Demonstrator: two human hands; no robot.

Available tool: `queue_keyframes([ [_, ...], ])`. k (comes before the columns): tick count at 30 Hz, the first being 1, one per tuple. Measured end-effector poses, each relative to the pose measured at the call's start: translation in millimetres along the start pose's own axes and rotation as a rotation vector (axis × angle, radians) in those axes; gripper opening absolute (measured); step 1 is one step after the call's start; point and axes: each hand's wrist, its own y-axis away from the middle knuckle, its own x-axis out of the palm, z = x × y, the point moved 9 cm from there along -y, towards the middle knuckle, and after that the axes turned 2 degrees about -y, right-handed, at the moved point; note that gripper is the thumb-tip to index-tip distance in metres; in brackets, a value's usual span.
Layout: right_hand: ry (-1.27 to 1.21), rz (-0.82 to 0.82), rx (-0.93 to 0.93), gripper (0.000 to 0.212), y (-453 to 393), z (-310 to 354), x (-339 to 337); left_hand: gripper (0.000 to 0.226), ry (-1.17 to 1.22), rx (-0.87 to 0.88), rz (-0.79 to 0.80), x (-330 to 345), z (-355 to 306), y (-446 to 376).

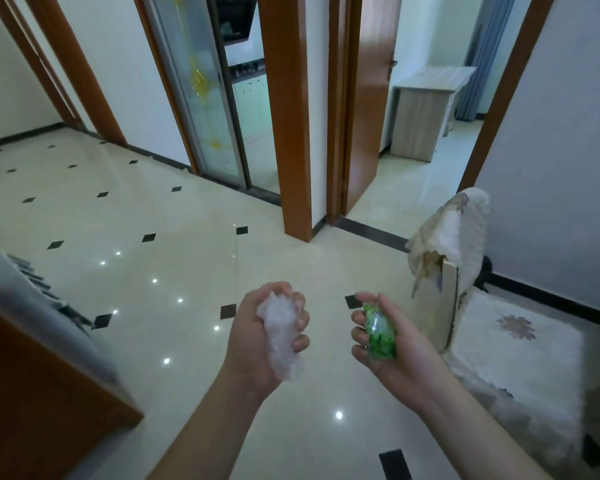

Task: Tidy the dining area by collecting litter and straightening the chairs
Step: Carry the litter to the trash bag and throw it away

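Cream tiled floor (153, 216) stretches toward the doorways, with a cloth-draped chair (499, 327) standing at the right beside the wall. The person's left hand (257, 337) is curled tight around crumpled clear plastic (281, 334), and the right hand (392, 344) clasps a green wrapper (380, 336). Litter appears collected but not yet binned, with chair straightening seemingly ahead.
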Motion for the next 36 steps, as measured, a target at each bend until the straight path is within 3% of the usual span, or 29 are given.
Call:
queue_keyframes([
  [6,0.026,0.015,-0.023,0.025,-97.1,30.5,12.6,0.020,0.013,0.014,0.006,-8.5,-36.9,-91.8],
  [12,-0.027,0.000,-0.079,0.024,-203.0,55.8,39.4,0.043,0.000,-0.028,0.097,-15.8,-86.0,-193.1],
  [18,-0.046,-0.047,-0.154,0.029,-286.4,100.8,58.5,0.039,-0.113,-0.095,0.144,-30.7,-126.0,-285.6],
  [26,-0.073,-0.164,-0.235,0.031,-365.8,164.6,5.5,0.035,-0.090,-0.247,0.208,-16.9,-107.2,-420.6],
  [36,-0.155,-0.268,-0.294,0.028,-475.8,277.1,-99.0,0.027,-0.114,-0.379,0.162,42.3,-55.1,-605.5],
])
